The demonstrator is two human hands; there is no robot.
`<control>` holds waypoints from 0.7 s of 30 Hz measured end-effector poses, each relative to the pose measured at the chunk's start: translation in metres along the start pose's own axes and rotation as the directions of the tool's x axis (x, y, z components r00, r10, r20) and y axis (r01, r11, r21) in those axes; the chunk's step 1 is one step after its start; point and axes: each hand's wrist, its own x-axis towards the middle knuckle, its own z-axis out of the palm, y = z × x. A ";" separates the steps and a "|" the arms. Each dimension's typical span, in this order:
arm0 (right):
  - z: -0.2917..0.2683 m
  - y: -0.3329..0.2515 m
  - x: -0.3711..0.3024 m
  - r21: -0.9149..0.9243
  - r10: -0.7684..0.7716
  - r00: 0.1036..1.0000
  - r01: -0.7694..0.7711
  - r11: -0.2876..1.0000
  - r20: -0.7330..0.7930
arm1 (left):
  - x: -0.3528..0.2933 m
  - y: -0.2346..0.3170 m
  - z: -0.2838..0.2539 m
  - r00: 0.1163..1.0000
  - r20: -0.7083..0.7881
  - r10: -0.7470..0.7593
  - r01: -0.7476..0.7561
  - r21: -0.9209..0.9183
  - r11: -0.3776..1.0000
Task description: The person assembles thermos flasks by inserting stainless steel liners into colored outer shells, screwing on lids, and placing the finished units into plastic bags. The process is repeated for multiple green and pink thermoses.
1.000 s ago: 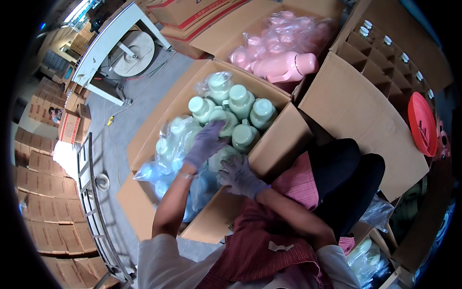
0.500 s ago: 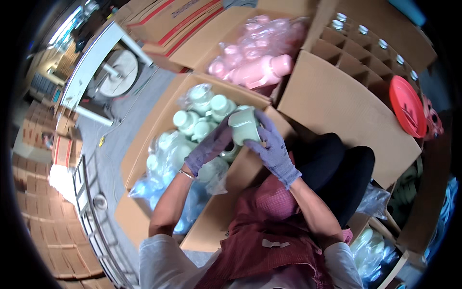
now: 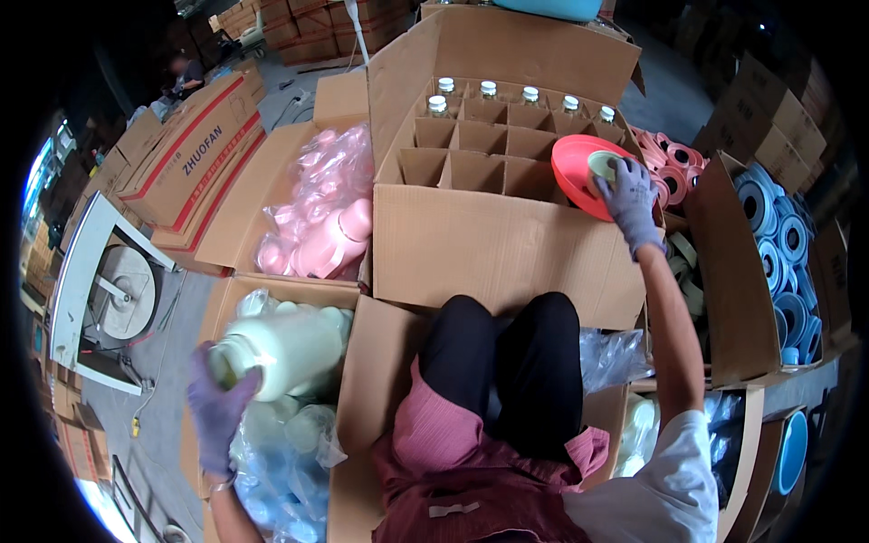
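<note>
Boxes fill the upper left. Lower left, the left hand closes round the open end of a green flask; upper right, the right hand pinches a green disc at the red bowl. With the 2 apart, work looks unfinished.

Wearing lavender gloves, maroon apron, dark trousers.
Left hand and right hand are wearing a matching pair, greyish-lavender, close-fitting; the right glove is bearing a small dark marking on its back, too small to make out. A thin pale band is showing just past the left glove. The right sleeve is showing greyish white, loose, short. The apron is looking finely lined, turning rosier toward its edges; a small whitish patch is standing out low on it. Trousers are showing near-black, plain.
</note>
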 end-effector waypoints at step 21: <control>0.011 -0.181 0.114 0.862 -0.651 0.718 0.144 0.486 0.247 | 0.236 0.156 0.318 0.703 -0.201 0.683 -0.712 -0.204 0.672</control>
